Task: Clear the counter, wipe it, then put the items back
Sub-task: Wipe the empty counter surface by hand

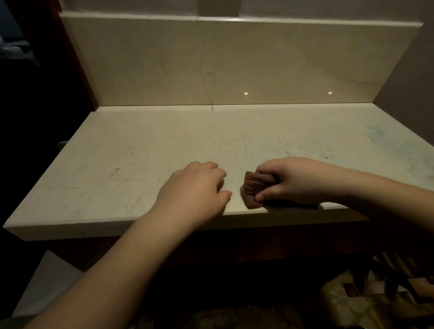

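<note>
Head view: The counter (127,172) is a pale stone slab with a raised backsplash (207,63) of the same stone behind it. The right hand (292,181) grasps a bunched brown cloth (255,189), fingers curled over the top and thumb pressed against the near side. The cloth touches the counter surface close to the front edge, right of centre. The left hand (197,187) rests palm-down on the counter just beside the cloth, not touching it; its fingers are loosely bent and hold nothing. Two small light reflections show low on the backsplash. Faint bluish marks tint the counter's far right area.
</note>
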